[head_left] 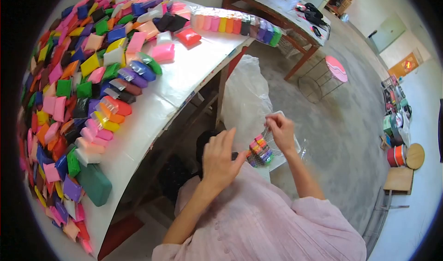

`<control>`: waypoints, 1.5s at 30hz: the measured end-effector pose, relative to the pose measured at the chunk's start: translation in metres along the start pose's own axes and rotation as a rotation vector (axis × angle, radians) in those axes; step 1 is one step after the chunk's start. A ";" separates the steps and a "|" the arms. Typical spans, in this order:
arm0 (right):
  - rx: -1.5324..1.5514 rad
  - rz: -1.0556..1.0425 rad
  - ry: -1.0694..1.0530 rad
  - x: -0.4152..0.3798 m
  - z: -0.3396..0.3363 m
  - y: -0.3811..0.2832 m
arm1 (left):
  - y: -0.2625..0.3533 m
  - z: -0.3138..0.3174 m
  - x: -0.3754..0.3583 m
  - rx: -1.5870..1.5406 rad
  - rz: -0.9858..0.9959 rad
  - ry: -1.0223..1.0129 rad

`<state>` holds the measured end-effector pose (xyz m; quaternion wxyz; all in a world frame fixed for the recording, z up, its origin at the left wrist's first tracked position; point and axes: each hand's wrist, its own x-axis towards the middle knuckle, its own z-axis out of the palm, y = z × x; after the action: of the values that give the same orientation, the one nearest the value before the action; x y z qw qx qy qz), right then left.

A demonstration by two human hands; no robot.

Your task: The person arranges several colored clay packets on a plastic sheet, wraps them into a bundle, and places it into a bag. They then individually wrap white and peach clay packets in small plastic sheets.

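Low in front of my lap is a mesh bag [271, 140] with a fine dark grid. Small bright packets [260, 150] in stacked rows of pink, orange, yellow, purple and green show in it. My right hand [280, 130] pinches the bag's upper edge between thumb and fingertips. To the left of the packets, my left hand [218, 160] is raised with its fingers stretched and thumb apart, holding nothing. Its thumb tip comes near the left side of the packets. A white tray-like edge [297, 143] shows behind the bag.
A silver-covered table [159, 104] on the left bears a large heap of coloured packets [69, 88], a packet row [226, 25] and a green case [94, 185]. A large translucent plastic bag [247, 90] hangs ahead. Beyond stand a pink-topped stool [336, 69] and a wooden table [277, 11].
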<state>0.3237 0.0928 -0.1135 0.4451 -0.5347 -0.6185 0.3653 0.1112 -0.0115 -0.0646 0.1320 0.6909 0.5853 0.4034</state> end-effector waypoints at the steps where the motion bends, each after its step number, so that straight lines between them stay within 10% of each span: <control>1: -0.086 0.035 0.015 -0.016 -0.004 0.021 | -0.007 0.030 -0.001 0.001 -0.065 -0.063; 11: -0.536 -0.579 -0.242 -0.037 0.030 0.094 | -0.089 0.143 0.036 -0.100 -0.591 -0.175; 12: -0.616 -0.309 -0.477 -0.040 0.029 0.098 | -0.090 0.140 0.028 -0.137 -0.593 -0.081; 21: -1.040 -0.074 -1.070 -0.020 0.037 0.017 | -0.080 0.097 -0.025 -0.407 -0.645 0.056; 30: -1.066 0.020 -0.850 0.103 0.071 0.002 | -0.053 0.071 -0.048 -0.438 -0.648 0.066; 34: -1.191 -0.207 -0.720 0.157 0.126 0.143 | -0.049 0.073 -0.050 -0.528 -0.677 0.058; 38: -1.191 0.055 -0.592 0.156 0.151 0.166 | -0.047 0.069 -0.047 -0.475 -0.689 0.018; 45: -1.029 -0.164 -0.255 0.128 0.112 0.158 | -0.061 0.076 -0.046 -0.556 -0.685 0.080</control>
<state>0.2677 0.2477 -0.2772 0.0739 -0.5851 -0.8066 0.0412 0.1227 -0.0145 -0.1713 0.4160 0.3791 0.6544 0.5050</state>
